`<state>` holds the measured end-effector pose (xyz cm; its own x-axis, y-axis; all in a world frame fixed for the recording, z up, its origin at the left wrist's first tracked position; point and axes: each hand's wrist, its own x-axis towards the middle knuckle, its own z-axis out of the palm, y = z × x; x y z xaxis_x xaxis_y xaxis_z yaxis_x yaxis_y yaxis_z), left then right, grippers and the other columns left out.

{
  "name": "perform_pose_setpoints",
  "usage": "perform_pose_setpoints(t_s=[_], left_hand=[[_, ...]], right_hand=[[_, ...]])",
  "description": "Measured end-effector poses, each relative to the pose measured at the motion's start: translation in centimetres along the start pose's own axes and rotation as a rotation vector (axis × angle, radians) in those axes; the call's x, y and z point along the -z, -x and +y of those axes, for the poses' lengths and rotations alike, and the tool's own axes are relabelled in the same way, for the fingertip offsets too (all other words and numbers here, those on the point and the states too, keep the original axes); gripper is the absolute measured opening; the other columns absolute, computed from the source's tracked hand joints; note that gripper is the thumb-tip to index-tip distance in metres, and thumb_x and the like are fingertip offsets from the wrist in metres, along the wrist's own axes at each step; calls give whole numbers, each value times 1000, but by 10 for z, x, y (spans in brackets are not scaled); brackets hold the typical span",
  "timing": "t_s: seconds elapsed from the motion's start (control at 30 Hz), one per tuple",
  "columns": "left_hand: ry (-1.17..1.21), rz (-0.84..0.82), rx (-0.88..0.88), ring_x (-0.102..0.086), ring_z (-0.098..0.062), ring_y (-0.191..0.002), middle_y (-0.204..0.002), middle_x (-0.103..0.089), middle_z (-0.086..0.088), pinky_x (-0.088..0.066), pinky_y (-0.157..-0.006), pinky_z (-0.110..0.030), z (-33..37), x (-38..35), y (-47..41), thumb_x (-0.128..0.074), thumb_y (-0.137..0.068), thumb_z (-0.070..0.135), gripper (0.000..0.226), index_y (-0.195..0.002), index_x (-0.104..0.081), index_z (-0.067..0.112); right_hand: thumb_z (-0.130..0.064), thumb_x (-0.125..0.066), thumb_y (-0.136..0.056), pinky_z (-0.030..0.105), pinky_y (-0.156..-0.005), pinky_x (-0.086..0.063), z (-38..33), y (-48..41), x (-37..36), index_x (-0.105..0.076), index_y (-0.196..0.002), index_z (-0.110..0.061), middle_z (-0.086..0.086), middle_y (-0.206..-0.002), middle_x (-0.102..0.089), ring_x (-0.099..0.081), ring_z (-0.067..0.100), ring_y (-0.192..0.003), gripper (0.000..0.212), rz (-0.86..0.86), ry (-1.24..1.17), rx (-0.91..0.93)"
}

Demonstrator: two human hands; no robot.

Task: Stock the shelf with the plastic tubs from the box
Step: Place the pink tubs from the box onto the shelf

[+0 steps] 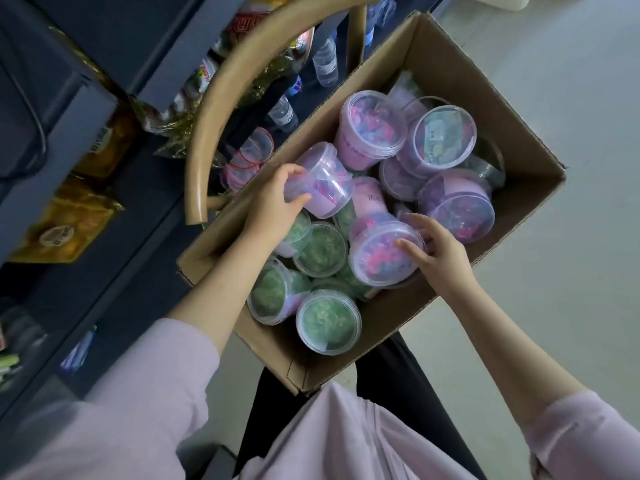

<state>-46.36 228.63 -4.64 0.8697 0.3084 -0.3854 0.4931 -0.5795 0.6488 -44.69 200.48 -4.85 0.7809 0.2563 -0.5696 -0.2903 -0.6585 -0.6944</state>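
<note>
An open cardboard box point(464, 81) rests on a chair and holds several clear plastic tubs, some with pink and purple contents, some with green point(327, 322). My left hand point(273, 206) grips a pink tub point(322, 181) lying on its side at the box's left edge. My right hand point(433, 251) curls its fingers round the lid rim of another pink tub point(381, 252) in the middle of the box. A dark blue shelf point(114, 216) stands to the left, with several clear tubs point(247, 161) on it.
The chair's curved wooden backrest point(221, 98) arches between box and shelf. Water bottles point(325, 62) and gold snack packets point(62, 223) sit on the shelves. Grey floor point(554, 271) lies to the right. My purple sleeves and dark trousers fill the bottom.
</note>
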Motion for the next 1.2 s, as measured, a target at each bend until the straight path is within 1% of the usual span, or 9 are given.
perform_pose_setpoints(t_s=[0.1,0.2,0.33,0.43,0.67,0.8,0.97,1.07,1.2], left_hand=[[-22,37,13,-53,-9,-111,-117,-60,6,-33,-85,-8,5,5,5,-68,-87,18,37,-123,-59,13],[-52,87,-6,-59,-16,-109,-118,-66,-4,-42,-87,-20,10,14,14,-67,-88,24,39,-125,-61,11],[-104,95,-55,-62,-23,-105,-114,-68,-9,-51,-88,-36,13,29,44,-66,-88,32,43,-127,-61,15],[-90,130,-38,-63,-26,-98,-108,-70,-10,-49,-82,-31,15,41,77,-68,-87,31,41,-124,-64,13],[-31,264,13,-66,-20,-91,-103,-72,-5,-46,-76,-23,-9,109,195,-72,-83,24,37,-118,-68,12],[-42,477,51,-66,-25,-86,-98,-73,-8,-40,-71,-18,-43,161,292,-73,-83,22,37,-119,-68,14],[30,676,70,-66,-23,-93,-107,-70,3,-42,-77,-16,-91,228,424,-72,-84,18,36,-119,-68,15],[48,796,72,-66,-19,-94,-110,-71,-4,-41,-80,-16,-106,277,501,-71,-84,16,34,-118,-68,13],[67,959,85,-62,-14,-91,-105,-69,0,-41,-79,-16,-108,344,590,-70,-85,22,36,-121,-66,23]], right_hand=[[-38,-69,-86,39,-95,-49,0,-3,-2,-67,-115,-26,-9,-103,-66,-61,15,-102,32,-1,-63,-18],[-36,-68,-87,44,-92,-49,-5,1,1,-72,-97,-25,3,-97,-69,-63,21,-96,16,50,-119,-52],[-34,-69,-86,30,-78,-49,-18,8,12,-68,-72,-34,7,-87,-62,-60,16,-80,14,90,-168,-58],[-31,-73,-83,18,-70,-48,-31,18,20,-72,-79,-29,6,-86,-60,-60,10,-73,5,97,-253,-68],[-30,-72,-84,35,-72,-53,-91,79,-6,-69,-75,0,13,-80,-63,-62,16,-77,32,85,-331,28],[-26,-67,-89,15,-54,-46,-143,142,-57,-66,-74,0,1,-65,-59,-54,2,-54,30,30,-418,116],[-35,-71,-84,37,-76,-51,-203,242,-145,-74,-80,-11,6,-80,-68,-62,20,-79,25,-102,-487,222],[-32,-69,-86,40,-79,-53,-254,303,-184,-74,-84,-7,12,-89,-70,-66,26,-87,25,-206,-518,292],[-37,-71,-84,47,-74,-48,-342,376,-217,-72,-76,-5,17,-81,-67,-61,33,-77,33,-329,-457,453]])
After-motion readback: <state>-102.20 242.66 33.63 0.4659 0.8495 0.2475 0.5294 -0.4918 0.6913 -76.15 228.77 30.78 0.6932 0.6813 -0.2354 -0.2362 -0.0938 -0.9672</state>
